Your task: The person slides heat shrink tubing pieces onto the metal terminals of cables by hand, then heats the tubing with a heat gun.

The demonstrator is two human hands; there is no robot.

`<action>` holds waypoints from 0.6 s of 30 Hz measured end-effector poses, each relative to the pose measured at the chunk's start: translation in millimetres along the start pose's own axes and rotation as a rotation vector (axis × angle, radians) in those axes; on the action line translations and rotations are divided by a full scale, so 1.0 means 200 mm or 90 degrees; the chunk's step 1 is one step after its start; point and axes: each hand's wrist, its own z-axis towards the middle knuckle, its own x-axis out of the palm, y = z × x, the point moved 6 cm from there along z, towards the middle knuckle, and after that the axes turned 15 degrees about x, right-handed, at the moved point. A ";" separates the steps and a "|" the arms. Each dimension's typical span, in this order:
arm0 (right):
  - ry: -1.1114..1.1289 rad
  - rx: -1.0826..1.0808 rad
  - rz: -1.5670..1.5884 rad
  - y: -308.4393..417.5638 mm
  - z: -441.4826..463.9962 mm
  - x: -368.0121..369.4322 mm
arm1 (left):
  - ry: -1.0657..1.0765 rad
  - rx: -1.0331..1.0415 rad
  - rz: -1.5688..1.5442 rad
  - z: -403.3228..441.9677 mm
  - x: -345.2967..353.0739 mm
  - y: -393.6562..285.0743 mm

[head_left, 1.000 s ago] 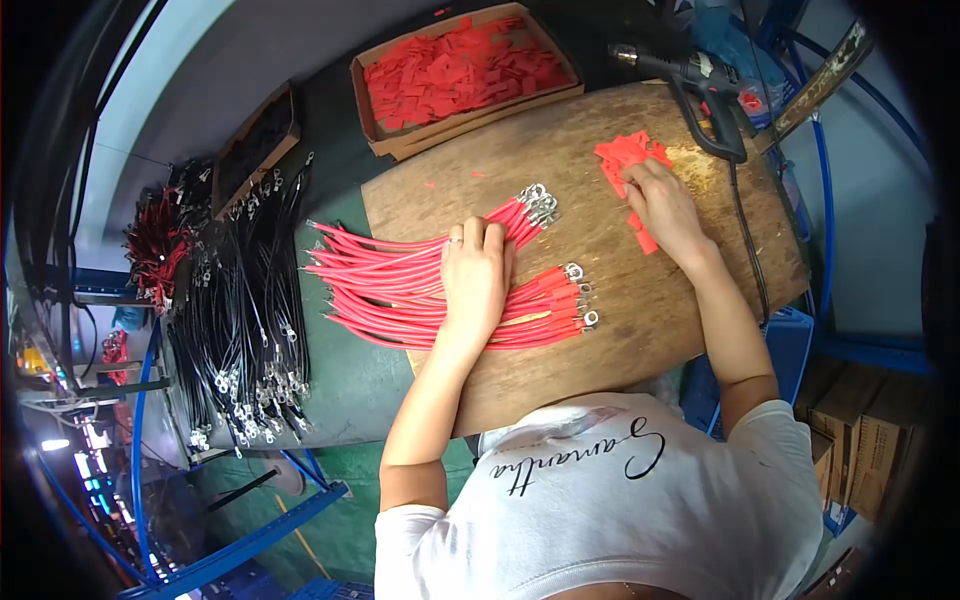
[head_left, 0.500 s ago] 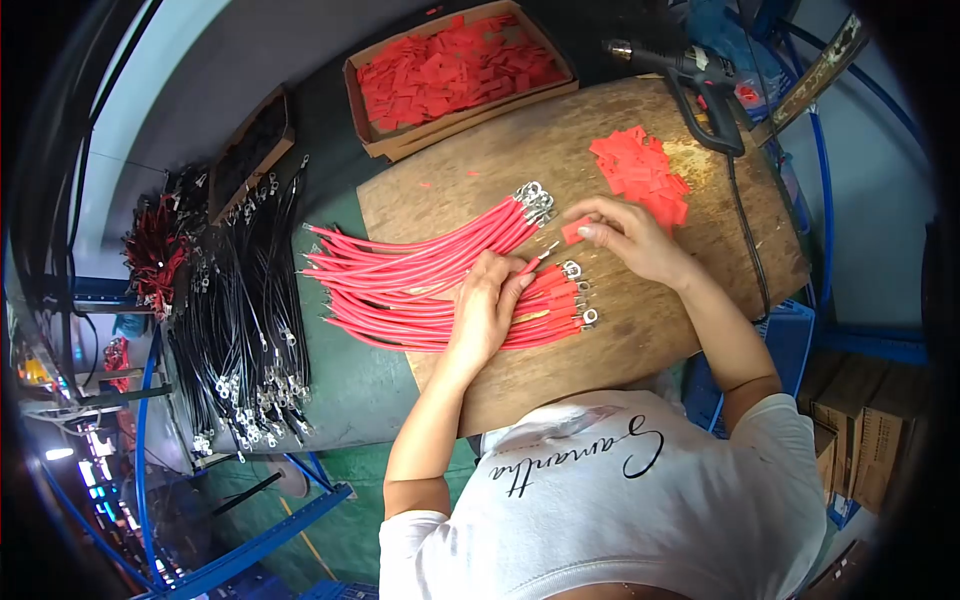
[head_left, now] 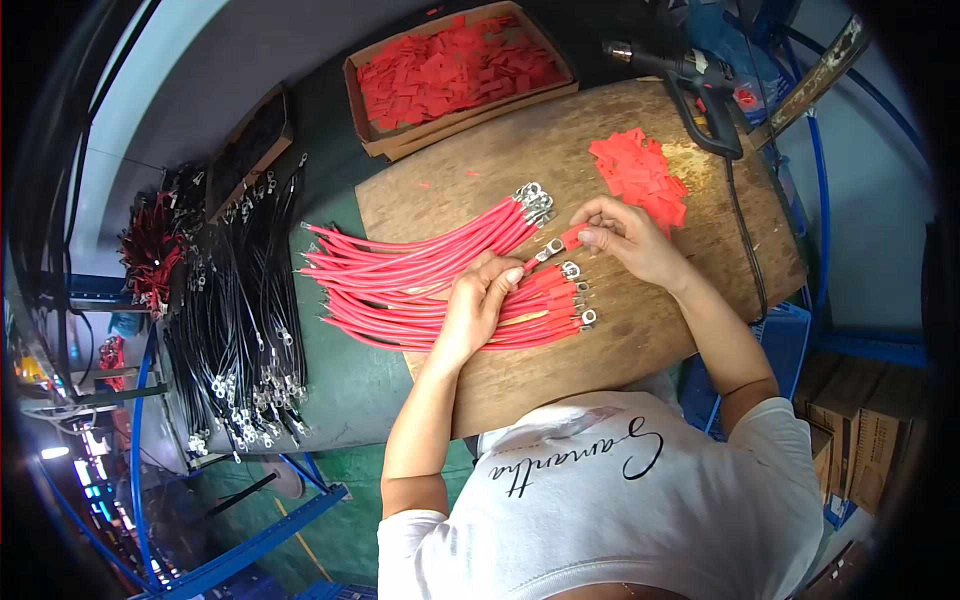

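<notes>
Left hand (head_left: 476,300) is closed on a red cable (head_left: 533,265) above the board (head_left: 630,340), a sleeve (head_left: 573,238) is pinched by the right hand (head_left: 637,246) beside its lug (head_left: 553,247), and near-side cables (head_left: 556,304) are sleeved, the far-side bundle (head_left: 430,243) unsleeved.

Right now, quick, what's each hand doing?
Left hand: closed, holding a red wire near its metal ring.
Right hand: fingers closed, pinching a little red piece by that ring.

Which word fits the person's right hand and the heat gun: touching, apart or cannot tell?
Apart: the head view shows wooden board and red pieces between right hand and heat gun.
</notes>
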 end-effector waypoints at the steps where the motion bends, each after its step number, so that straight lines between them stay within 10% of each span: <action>1: 0.003 0.000 0.020 0.00 0.00 0.00 | -0.001 -0.005 -0.021 0.00 0.00 0.00; 18: -0.010 -0.086 -0.127 0.11 -0.01 0.14 | 0.023 -0.047 -0.118 0.00 0.01 -0.01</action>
